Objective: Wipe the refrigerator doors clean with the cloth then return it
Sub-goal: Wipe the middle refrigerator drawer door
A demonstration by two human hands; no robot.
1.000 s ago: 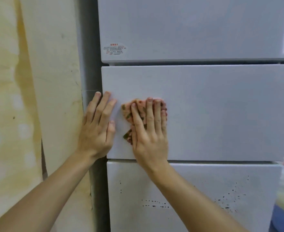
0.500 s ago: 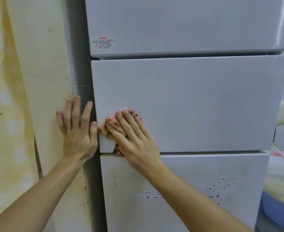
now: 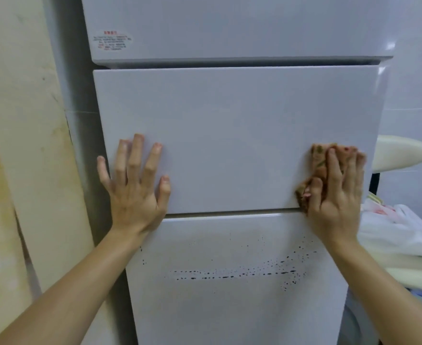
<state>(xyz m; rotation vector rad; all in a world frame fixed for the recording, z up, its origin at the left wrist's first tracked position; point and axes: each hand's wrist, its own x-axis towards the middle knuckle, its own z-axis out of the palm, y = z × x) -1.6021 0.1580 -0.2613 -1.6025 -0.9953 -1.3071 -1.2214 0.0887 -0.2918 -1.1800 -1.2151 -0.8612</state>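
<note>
While your right hand [image 3: 336, 195] presses the bunched orange patterned cloth [image 3: 317, 168] flat-fingered on the white middle refrigerator door [image 3: 229, 133], centre right of frame, thumb perhaps hooking it, brace with your spread, empty left hand [image 3: 135, 190] and overlap strokes.

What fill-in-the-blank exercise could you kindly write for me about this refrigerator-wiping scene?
1. The right hand presses the patterned cloth against the ___ door of the refrigerator.
2. The left hand rests flat, fingers spread, holding ___.
3. The dark specks dot the ___ door.
Missing words: middle; nothing; bottom.
</note>
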